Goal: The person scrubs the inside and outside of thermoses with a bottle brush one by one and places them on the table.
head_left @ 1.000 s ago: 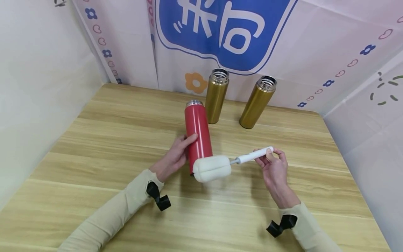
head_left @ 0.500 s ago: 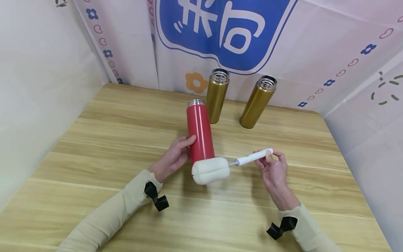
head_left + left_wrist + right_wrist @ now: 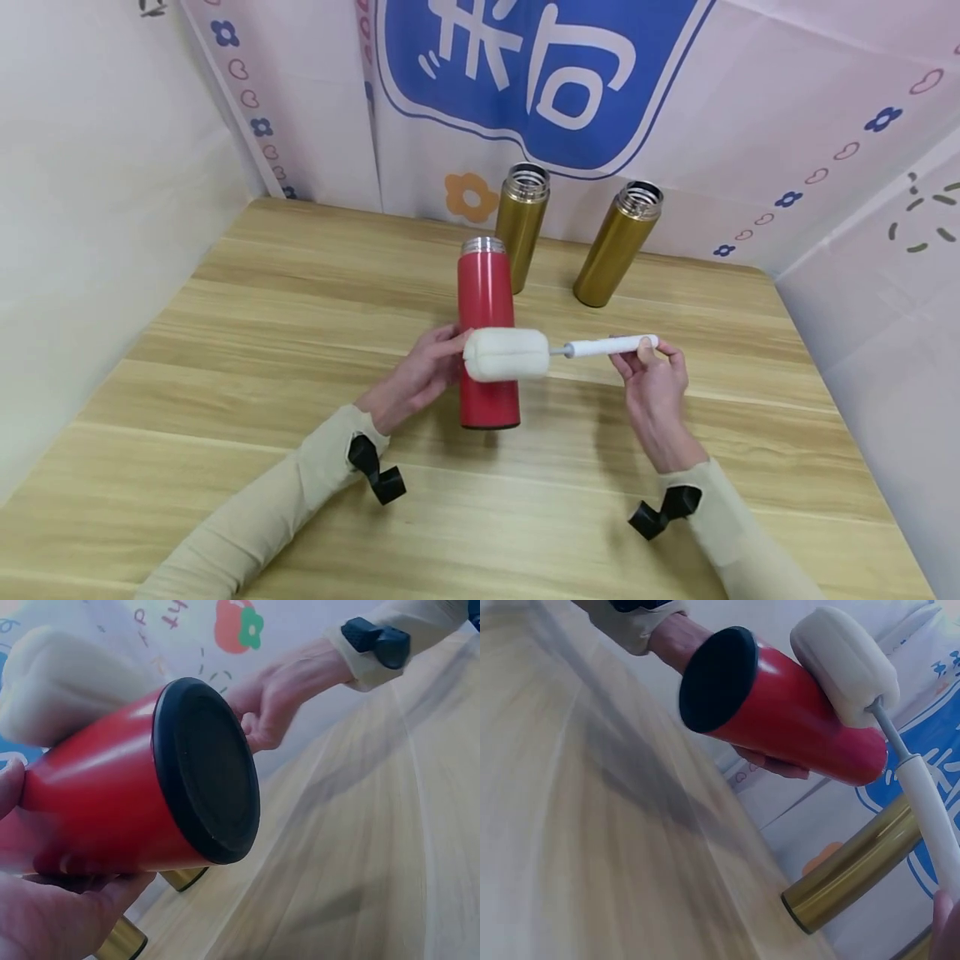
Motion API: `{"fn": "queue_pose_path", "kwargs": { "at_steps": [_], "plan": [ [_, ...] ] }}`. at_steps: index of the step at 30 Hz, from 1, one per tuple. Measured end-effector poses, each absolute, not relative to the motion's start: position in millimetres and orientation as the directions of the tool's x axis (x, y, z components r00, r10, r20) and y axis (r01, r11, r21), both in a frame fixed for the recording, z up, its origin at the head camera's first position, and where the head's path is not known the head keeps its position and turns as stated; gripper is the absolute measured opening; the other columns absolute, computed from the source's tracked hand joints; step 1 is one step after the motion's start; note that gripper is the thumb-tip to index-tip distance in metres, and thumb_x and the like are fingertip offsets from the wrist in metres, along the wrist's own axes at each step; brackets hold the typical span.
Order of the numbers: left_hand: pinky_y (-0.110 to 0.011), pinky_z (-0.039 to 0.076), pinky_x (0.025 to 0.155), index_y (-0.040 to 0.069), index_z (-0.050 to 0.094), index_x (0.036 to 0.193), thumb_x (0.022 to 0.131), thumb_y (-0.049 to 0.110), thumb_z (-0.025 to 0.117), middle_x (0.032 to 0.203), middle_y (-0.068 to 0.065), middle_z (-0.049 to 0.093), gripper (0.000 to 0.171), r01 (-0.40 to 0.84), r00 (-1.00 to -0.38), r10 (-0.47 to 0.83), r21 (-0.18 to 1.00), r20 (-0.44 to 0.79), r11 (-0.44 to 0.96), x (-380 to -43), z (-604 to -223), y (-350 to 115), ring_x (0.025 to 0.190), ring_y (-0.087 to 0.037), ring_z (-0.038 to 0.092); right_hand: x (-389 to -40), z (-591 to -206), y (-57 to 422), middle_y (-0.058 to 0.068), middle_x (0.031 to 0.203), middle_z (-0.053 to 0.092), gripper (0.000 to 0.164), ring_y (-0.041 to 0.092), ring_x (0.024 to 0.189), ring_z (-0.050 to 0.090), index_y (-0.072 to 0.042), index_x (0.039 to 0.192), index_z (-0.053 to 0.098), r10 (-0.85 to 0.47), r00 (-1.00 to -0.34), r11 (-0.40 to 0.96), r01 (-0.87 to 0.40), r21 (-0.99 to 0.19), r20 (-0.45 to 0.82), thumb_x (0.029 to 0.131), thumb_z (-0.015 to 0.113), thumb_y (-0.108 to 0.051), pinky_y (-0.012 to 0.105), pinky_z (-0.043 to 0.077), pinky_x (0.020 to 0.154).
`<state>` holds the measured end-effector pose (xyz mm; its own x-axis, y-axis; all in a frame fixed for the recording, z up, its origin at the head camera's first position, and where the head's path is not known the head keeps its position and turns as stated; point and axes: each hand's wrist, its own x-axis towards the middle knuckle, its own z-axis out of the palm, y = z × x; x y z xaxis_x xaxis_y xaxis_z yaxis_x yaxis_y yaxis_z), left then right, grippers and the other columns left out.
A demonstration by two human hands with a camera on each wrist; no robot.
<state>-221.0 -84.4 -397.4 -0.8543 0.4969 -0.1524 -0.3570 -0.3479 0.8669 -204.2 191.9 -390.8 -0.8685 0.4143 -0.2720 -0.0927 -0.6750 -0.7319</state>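
Note:
My left hand (image 3: pixel 416 375) grips a red thermos bottle (image 3: pixel 486 292) round its side, lidless with its silver mouth facing away from me. Both wrist views show the bottle's black base (image 3: pixel 214 772) lifted off the table. Between thumb and fingers, my right hand (image 3: pixel 656 396) pinches the white handle of a bottle brush (image 3: pixel 611 345). The brush's thick white sponge head (image 3: pixel 510 354) lies across the red bottle in the head view, near my left thumb. Whether sponge and bottle touch is unclear.
Two gold thermos bottles stand lidless at the back, one (image 3: pixel 523 217) partly behind the red bottle, the other (image 3: pixel 618 242) farther right. Behind the wooden table (image 3: pixel 300 292) rises a printed backdrop (image 3: pixel 675 200), with white walls on both sides.
The red bottle has shifted slightly right and turned straighter, away from its leftward lean. The brush has risen from the bottle's lower end to across its middle and is now nearly level.

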Motion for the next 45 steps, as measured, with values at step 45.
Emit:
{"fn": "queue_pose_path", "kwargs": {
  "at_steps": [45],
  "plan": [
    [-0.032,0.05,0.088,-0.001,0.033,0.138,0.092,0.03,0.056,0.111,0.0,0.058,0.06,-0.353,-0.786,0.604,0.898,-0.133,-0.262,-215.7,-397.9,-79.8,0.1,-0.012,0.06,-252.2,-362.2,192.2,0.012,0.091,0.05,0.011,0.02,0.059,0.064,-0.009,0.09,0.037,0.587,-0.758,-0.691,-0.286,-0.664,-0.284,0.095,0.046,-0.003,0.03,0.058,0.06]
  ]
}}
